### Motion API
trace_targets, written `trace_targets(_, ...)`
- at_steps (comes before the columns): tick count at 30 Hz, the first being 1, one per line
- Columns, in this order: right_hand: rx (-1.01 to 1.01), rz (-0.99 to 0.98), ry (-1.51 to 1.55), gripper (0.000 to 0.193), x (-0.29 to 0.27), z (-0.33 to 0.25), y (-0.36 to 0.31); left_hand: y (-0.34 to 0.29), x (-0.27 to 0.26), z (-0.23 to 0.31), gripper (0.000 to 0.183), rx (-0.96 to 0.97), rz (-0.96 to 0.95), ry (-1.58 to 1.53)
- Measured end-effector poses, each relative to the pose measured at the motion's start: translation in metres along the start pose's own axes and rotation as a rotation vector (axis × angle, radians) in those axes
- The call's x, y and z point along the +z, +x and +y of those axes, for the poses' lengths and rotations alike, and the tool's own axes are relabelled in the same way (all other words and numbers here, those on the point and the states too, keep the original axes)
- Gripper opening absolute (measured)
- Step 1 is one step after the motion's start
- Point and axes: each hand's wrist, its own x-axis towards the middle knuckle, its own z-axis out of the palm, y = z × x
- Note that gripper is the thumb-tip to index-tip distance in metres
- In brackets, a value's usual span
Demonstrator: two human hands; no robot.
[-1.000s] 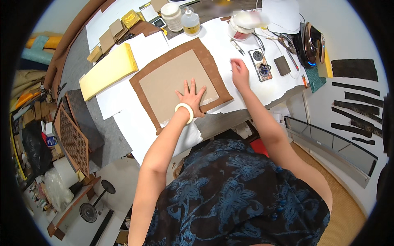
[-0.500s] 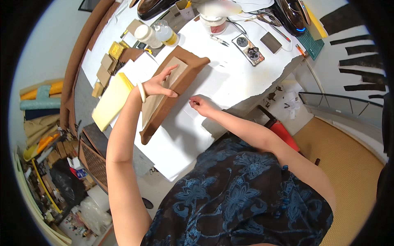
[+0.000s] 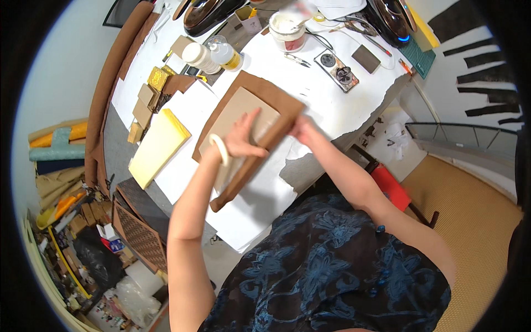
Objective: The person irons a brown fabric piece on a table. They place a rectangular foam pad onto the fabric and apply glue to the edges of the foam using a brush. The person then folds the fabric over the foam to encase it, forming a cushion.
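A beige rectangular board (image 3: 228,124) lies on a larger piece of brown leather (image 3: 264,87). The leather stands up along the board's right long side as a folded edge. My left hand (image 3: 243,141), with a pale bangle on its wrist, rests over the board with fingers spread and its thumb on the folded brown edge. At the far right corner of the leather is my right hand (image 3: 300,130), touching the edge. Its fingertips are blurred and partly hidden there, so their grip is unclear.
White paper with a torn edge covers the table (image 3: 310,105). A pale yellow pad stack (image 3: 160,146) lies left of the leather. Beyond stand a white bottle (image 3: 199,57), a clear bottle (image 3: 225,55) and an open white tub (image 3: 287,36). A patterned phone-like object (image 3: 337,71) lies right.
The board and leather have tilted down flatter and come nearer and to the right, showing more of the board. My right hand has moved from beside the leather onto its far right corner.
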Motion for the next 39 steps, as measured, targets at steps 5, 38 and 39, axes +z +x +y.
trace_targets(5,-0.327,0.225,-0.417,0.032,-0.041,-0.084,0.003,-0.016,0.128,0.049,0.132,-0.288,0.085,0.378)
trace_targets(38,-1.155,0.149,-1.790,0.027,0.104,-0.349,0.100,-0.099,0.154,-0.056,0.129,-0.760,0.543,0.051)
trace_targets(39,-1.177,0.230,-1.717,0.026,0.101,-0.354,0.093,-0.099,0.156,-0.058,0.128,-0.761,0.551,0.029)
